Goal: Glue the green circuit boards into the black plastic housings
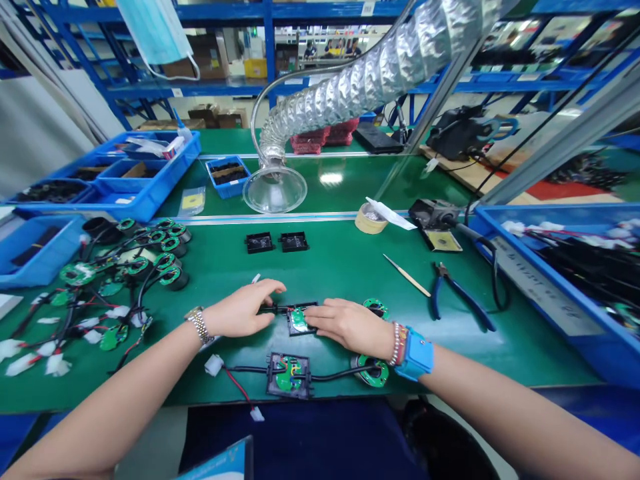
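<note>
A small black plastic case (302, 331) with a green circuit board (299, 319) inside lies on the green bench. My right hand (353, 325) lies over its right side, fingers stretched out and touching the board and case. To the left, my left hand (245, 309) is open, thumb and fingers apart around the black cable leaving the case; whether it touches the cable I cannot tell. Nearer me sits a second black case (289, 375) with a green board, its cables running to white connectors (214, 365) and a round green board (373, 371). Another round board (376, 309) is partly behind my right hand.
Two black case covers (259, 243) lie farther back, below a fume extraction hood (275, 190). Wired round boards (170, 277) are heaped at left. Blue-handled pliers (460, 297), a thin pointed tool (407, 275) and a tape roll (371, 219) lie right. A blue bin (550, 287) stands at far right.
</note>
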Motion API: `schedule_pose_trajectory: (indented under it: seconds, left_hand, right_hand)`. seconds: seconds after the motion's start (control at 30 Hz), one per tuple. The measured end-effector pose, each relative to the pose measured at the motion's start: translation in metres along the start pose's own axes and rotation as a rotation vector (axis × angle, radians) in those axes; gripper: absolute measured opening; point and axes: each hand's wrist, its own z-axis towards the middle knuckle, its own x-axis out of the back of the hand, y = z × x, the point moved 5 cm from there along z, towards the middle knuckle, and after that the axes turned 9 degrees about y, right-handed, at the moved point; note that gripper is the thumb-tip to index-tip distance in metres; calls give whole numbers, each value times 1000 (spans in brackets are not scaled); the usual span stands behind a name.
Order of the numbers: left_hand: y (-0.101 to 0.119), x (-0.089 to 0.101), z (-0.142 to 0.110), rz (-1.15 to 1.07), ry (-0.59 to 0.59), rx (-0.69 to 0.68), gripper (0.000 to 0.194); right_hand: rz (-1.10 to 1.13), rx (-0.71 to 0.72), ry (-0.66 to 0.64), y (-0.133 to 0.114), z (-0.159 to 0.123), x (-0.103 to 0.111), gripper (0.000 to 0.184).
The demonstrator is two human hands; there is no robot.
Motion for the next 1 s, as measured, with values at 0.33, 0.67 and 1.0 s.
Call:
schedule_pose_trajectory:
  seconds: [0.33, 0.67, 1.0]
  left_hand:
    - [-9, -4, 1, 229, 23, 87, 22]
    - [7, -15, 3, 158, 129, 28, 19]
    - [16, -31, -5, 444, 53, -43, 22]
  right_hand:
    - [17, -22, -58, -2, 5, -7, 24]
    - [3, -66, -58, -5, 6, -5, 21]
    - [-135, -159, -149, -14, 17, 2, 40]
